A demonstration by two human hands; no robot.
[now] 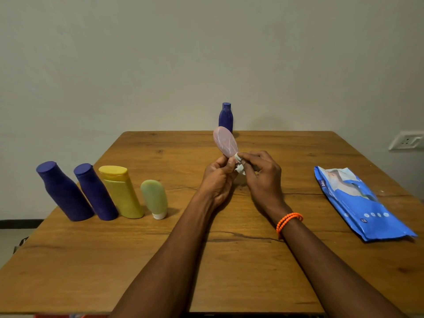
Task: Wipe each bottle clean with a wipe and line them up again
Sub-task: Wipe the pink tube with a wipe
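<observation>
Left hand [219, 177] gripping pink tube [225, 141] at centre, right hand [261, 174] pinching wipe [238, 162] on its neck; four bottles [98, 192] at nine o'clock, pack [358, 203] at three.

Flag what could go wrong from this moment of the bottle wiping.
The left hand holds the pink bottle only near its lower end while the right hand rubs there with the wipe; it might slip. The blue bottle stands at the table's far edge and could get knocked off.
</observation>
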